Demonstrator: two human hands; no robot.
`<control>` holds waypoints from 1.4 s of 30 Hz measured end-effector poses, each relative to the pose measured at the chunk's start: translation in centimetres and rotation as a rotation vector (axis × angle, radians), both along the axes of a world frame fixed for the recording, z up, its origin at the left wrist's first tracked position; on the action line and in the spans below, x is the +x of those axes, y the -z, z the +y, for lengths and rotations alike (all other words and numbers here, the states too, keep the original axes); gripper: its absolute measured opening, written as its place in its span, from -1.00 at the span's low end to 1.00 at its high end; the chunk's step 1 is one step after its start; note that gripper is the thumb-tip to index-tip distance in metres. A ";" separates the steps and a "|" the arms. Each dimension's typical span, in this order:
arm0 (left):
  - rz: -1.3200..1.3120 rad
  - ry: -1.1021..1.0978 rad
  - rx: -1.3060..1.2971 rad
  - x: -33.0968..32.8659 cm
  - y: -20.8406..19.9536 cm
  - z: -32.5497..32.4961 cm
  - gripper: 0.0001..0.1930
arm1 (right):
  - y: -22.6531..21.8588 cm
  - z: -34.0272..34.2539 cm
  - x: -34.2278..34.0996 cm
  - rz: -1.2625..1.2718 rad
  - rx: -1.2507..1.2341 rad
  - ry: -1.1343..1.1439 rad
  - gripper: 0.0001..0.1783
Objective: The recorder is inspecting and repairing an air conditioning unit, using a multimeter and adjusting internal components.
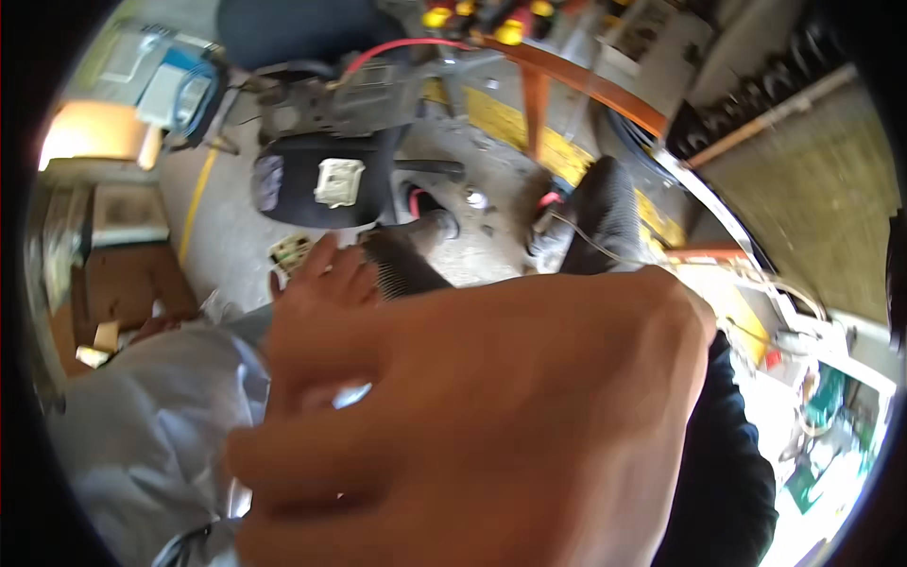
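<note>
My right hand (491, 406) fills the lower middle of the view, very close and smeared by motion. Its back shows and its fingers stretch to the left with gaps between them; I see nothing held in it. Partly behind it, my left hand (331, 274) has its fingers spread, near my dark ribbed trouser leg (402, 260). Just beyond that hand, a small patterned piece (288, 251) lies on the floor. Farther off, a black chair seat (307, 156) bears a whitish rectangular piece (338, 181) and a greyish one (268, 182).
A red hose (397, 44) curves across the top. An orange metal frame (586, 90) stands at the far right, above yellow floor markings (496, 123). Brown cardboard (132, 288) lies on the left. Cables (756, 274) and a bright cluttered area with green items (822, 402) are on the right.
</note>
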State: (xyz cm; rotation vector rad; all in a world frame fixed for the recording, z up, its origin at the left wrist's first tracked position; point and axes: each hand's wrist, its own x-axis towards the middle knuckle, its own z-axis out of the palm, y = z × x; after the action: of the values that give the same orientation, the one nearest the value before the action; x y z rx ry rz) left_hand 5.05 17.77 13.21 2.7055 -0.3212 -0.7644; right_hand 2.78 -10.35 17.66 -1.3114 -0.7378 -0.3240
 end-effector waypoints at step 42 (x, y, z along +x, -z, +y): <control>-0.589 -0.621 -0.885 17.0 20.2 -0.2 -0.76 | 24.5 -5.9 -8.0 0.251 -0.967 0.671 -0.84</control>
State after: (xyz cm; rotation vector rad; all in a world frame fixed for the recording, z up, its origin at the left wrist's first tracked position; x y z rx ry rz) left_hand 22.00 17.62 -7.02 1.9120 0.0699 0.3164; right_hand -5.18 -16.26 -6.80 -2.4707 -0.1831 -0.3313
